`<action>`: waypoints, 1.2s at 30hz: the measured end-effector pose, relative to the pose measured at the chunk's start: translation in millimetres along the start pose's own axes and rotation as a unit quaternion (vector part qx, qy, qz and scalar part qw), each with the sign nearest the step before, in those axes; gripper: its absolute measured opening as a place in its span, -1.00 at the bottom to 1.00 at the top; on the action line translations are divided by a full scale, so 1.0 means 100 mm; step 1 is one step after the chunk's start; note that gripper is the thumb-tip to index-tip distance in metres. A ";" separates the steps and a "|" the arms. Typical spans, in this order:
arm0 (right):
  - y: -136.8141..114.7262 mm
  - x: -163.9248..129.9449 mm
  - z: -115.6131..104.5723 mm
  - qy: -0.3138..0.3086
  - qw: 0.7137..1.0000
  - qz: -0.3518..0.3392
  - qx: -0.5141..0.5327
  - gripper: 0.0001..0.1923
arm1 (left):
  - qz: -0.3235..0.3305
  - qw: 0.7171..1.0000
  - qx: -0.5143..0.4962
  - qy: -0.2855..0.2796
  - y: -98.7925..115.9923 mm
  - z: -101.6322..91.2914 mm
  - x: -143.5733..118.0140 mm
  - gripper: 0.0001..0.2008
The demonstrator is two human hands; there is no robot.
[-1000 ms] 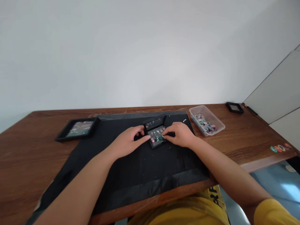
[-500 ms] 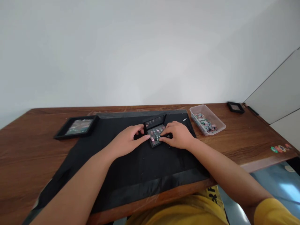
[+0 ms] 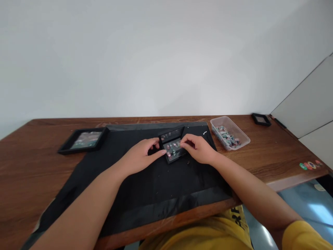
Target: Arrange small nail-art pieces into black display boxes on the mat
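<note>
On the black mat point(image 3: 156, 184) a small black case point(image 3: 177, 150) stands with its lid point(image 3: 173, 134) raised; the lid's inner face is reflective. Several small pink, green and white pieces, perhaps decorated nail tips, lie in rows inside it. My left hand point(image 3: 144, 155) holds the case by its left side, thumb at the near left corner and fingers by the lid's hinge end. Over the right end of the case, my right hand point(image 3: 199, 148) has thumb and index finger pinched together at the pieces. Whatever is between those fingertips is too small to make out.
To the right stands a clear plastic tub point(image 3: 240, 133) with several small colourful packets. A black frame-like box point(image 3: 74, 151) lies at the left, and a smaller one point(image 3: 261, 119) at the far right. Round stickers point(image 3: 310, 165) sit near the table's right edge. A wall rises behind.
My right hand has shifted slightly up from the case's near right side to its right end, uncovering more pieces. My left hand and the case have stayed in place.
</note>
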State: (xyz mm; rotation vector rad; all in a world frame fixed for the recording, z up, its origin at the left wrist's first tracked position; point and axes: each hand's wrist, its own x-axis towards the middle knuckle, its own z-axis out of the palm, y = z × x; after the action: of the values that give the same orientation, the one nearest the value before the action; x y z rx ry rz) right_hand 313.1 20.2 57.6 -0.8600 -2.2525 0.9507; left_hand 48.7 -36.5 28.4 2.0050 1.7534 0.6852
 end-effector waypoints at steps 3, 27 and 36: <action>-0.01 0.00 -0.01 -0.012 1.000 0.003 0.007 -0.84 | 0.004 1.000 0.002 0.007 -0.01 0.01 -0.01 -0.41; 0.01 0.00 -0.03 -0.099 0.987 -0.071 -0.109 -0.65 | -0.014 1.000 0.000 -0.009 0.06 -0.04 -0.02 -0.40; -0.07 -0.03 -0.13 -0.061 0.981 -0.095 -0.160 -0.71 | -0.015 1.000 0.002 -0.014 0.06 -0.04 -0.03 -0.38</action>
State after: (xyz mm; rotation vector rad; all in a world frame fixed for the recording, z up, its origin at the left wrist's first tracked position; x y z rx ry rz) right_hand 322.1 19.8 70.0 -0.7167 -2.5842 0.5777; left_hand 51.0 -40.2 35.4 1.9769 1.7667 0.6427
